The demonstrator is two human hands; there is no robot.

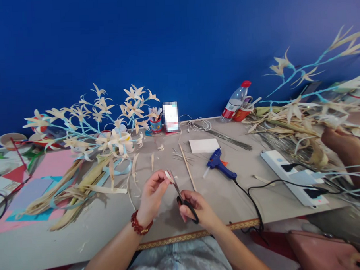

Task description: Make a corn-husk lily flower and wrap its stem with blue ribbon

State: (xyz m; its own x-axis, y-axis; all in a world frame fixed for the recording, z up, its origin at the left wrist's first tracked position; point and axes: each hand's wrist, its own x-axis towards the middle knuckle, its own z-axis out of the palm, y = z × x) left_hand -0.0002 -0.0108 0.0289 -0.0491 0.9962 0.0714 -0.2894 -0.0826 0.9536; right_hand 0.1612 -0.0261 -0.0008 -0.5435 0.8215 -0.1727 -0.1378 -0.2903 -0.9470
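Observation:
My left hand pinches a small pale strip of dried leaf between thumb and fingertips. A red bead bracelet circles that wrist. My right hand is closed through the black handles of a pair of scissors, whose blades point up and touch the strip. Both hands hover above the grey table near its front edge. A thin wooden stick lies just beyond them.
Pale leaf flowers on blue stems and loose husks lie at left. A blue glue gun, white power strip, white block, plastic bottle and pen cup stand further back. Another person's hand works at right.

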